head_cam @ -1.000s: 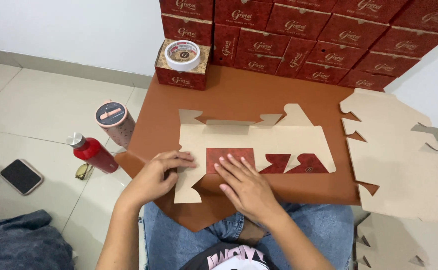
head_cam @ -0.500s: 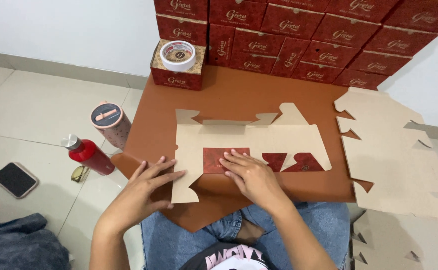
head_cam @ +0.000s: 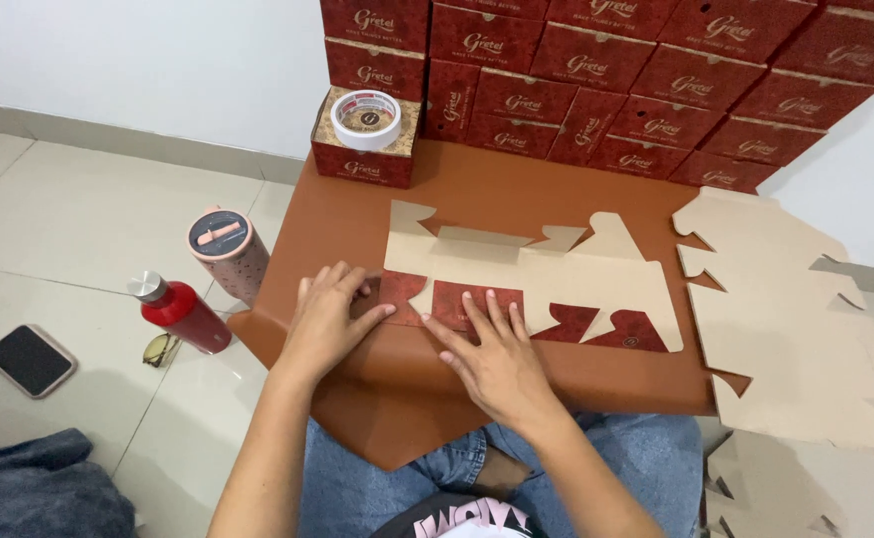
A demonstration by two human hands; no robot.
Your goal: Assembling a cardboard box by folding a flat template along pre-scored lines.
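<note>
- I am seeing the left hand [head_cam: 329, 321] lying spread and flat on the left end of the cardboard box blank [head_cam: 547, 284], which is lying on the brown table [head_cam: 477, 189].
- The right hand [head_cam: 497, 357] is pressing open fingers on its folded red flap, hiding the print there.
- Red boxes [head_cam: 596, 75] are standing stacked against the wall, cut off at the top.
- A tape roll [head_cam: 365, 118] is sitting on one separate red box.
- More blanks [head_cam: 796, 319] are running off frame to the right.
</note>
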